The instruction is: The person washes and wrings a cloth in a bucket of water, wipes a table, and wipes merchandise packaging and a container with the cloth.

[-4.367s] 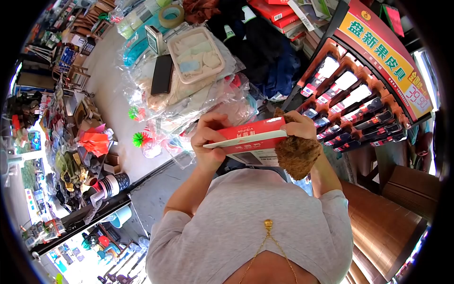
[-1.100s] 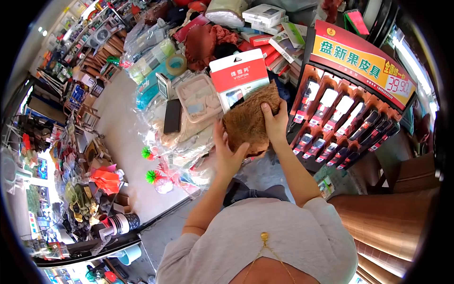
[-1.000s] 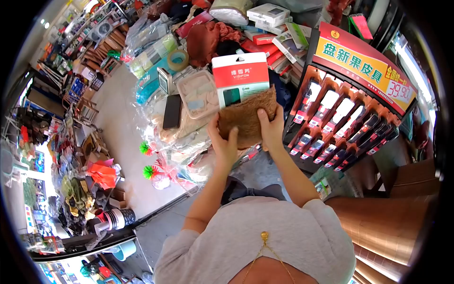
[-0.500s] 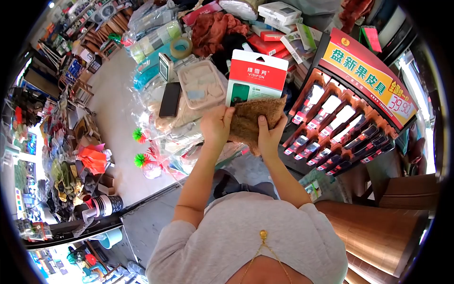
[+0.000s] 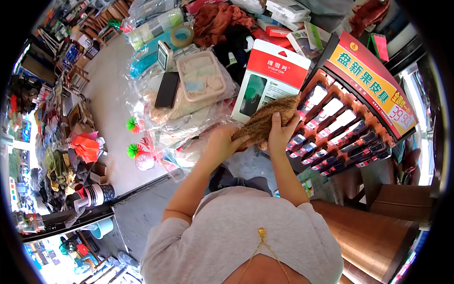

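A brown fuzzy cloth (image 5: pixel 265 120) is stretched between my hands in front of my chest. My left hand (image 5: pixel 223 142) pinches its lower left end. On the right side, my right hand (image 5: pixel 283 130) grips it with the thumb lying on top. Just beyond the cloth, a red and white VISIFON package (image 5: pixel 270 78) with a dark green panel leans to the right. The cloth covers its lower edge, so I cannot tell whether my fingers also hold the package.
Plastic-wrapped goods (image 5: pixel 175 135) are heaped ahead, carrying a phone (image 5: pixel 167 90), a clear plastic box (image 5: pixel 201 75) and a tape roll (image 5: pixel 182 36). A display rack (image 5: pixel 347 113) of belts stands close on the right. Brown rolled mats (image 5: pixel 369 227) lie at lower right.
The package and cloth have moved right and tilted clockwise. My left hand has come lower and nearer the right one, and the cloth is more bunched.
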